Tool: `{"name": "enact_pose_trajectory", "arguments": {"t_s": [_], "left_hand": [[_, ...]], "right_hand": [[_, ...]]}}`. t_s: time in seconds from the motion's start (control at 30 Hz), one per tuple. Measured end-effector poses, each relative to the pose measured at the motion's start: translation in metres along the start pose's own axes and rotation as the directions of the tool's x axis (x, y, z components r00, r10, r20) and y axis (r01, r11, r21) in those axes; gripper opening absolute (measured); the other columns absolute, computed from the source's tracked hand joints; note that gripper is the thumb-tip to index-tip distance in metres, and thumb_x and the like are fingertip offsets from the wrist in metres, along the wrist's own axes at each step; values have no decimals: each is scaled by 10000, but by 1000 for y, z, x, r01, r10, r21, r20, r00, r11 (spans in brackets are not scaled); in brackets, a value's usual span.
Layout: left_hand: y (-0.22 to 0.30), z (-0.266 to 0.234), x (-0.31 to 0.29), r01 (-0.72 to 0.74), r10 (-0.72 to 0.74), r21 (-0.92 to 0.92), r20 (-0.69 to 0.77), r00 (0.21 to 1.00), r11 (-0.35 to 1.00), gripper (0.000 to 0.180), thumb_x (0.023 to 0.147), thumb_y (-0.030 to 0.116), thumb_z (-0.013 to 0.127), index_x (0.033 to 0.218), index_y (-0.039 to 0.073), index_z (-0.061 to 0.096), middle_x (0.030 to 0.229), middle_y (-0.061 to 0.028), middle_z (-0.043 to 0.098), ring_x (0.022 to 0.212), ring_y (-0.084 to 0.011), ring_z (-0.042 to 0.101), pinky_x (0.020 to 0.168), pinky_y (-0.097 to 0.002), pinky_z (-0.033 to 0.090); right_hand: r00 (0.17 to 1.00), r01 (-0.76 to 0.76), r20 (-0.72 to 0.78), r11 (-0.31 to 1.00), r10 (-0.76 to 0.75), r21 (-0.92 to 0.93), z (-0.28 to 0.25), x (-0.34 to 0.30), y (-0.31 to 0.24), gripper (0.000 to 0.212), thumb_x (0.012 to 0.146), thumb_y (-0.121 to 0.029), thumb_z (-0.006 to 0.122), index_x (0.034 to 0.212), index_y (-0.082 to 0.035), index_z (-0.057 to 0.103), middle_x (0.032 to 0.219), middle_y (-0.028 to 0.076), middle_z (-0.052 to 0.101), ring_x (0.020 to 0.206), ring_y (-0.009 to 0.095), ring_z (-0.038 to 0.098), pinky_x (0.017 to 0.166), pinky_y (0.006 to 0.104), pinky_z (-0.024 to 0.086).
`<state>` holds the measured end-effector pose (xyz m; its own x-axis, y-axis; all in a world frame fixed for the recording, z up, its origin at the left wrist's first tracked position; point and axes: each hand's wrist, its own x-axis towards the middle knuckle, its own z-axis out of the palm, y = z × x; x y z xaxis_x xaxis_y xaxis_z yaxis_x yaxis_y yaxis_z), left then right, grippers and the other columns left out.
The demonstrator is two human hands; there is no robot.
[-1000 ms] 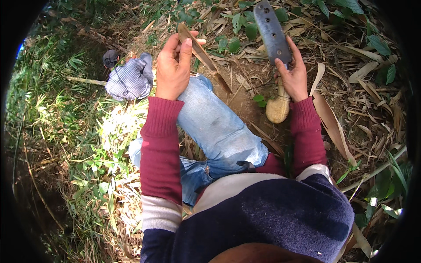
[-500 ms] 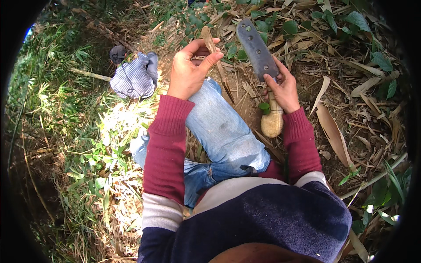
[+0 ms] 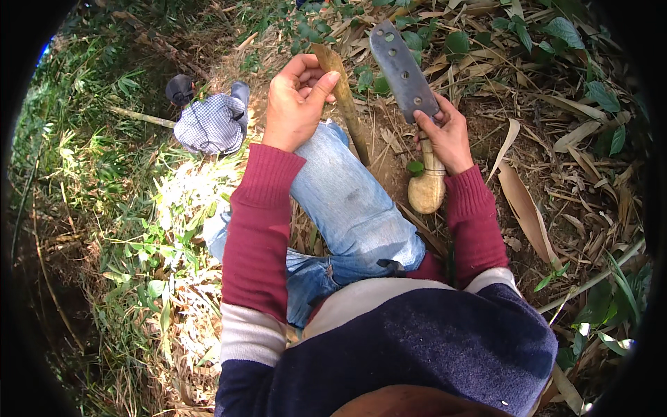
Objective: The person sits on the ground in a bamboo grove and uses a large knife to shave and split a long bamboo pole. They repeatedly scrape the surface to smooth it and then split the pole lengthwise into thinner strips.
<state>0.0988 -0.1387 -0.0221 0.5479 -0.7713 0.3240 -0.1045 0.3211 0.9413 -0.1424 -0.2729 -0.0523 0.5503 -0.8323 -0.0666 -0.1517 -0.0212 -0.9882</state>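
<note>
Between the thumb and fingers of my left hand [image 3: 297, 101] is a long, narrow brown bamboo strip [image 3: 349, 108], its lower end pointing down toward the ground beyond my knee. My right hand [image 3: 446, 135] grips a cleaver [image 3: 404, 73] where the blade meets the handle, with the thumb against the base of the blade. The broad grey blade has several round holes in a row and points up and away. Its pale wooden handle [image 3: 426, 191] ends in a thick, rounded knob below the hand. Strip and blade are apart.
My leg in blue jeans [image 3: 347, 194] stretches out beneath the hands. At the far left a person in a checked shirt [image 3: 210, 125] and dark cap crouches beside a pole [image 3: 142, 117]. Dry leaves [image 3: 528, 208] and green plants [image 3: 566, 35] cover the ground on the right.
The bamboo strip has turned in my left hand, so a broader face shows. Both hands and the cleaver have shifted slightly left and up.
</note>
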Motion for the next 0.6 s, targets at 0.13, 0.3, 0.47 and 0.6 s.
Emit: {"name": "enact_pose_trajectory", "arguments": {"t_s": [0.13,0.3,0.47,0.6], "left_hand": [[-4,-5,2,-60,59,178,12,998,982,231,976,110,747,1128,-36,651,907,-32,709,786,-54,631,697,-208,531],[2,-6,1,2,0,186,-15,1000,982,192,962,95,757,1081,-29,673,915,-39,724,791,-59,644,712,-210,533],[2,-10,0,31,-26,151,-36,999,988,169,953,75,757,1064,-30,684,934,-60,749,831,-86,687,749,-228,555],[-3,-10,1,-29,35,187,-26,999,982,173,959,56,741,1096,-32,684,957,-63,755,847,-104,696,775,-247,564]], "right_hand": [[1000,-11,11,1000,11,-17,3,0,4,578,964,-24,705,1487,52,470,958,103,736,592,113,654,496,275,539],[999,-2,46,1000,1,18,7,-3,8,544,964,-18,702,1456,69,484,955,105,733,594,116,656,495,276,536],[998,1,60,1000,-1,1,8,-5,12,535,969,-23,696,1452,65,483,970,107,736,593,114,652,499,280,532],[999,-12,53,999,10,33,10,-8,14,515,977,-33,690,1443,53,488,949,101,729,590,120,652,498,287,532]]}}
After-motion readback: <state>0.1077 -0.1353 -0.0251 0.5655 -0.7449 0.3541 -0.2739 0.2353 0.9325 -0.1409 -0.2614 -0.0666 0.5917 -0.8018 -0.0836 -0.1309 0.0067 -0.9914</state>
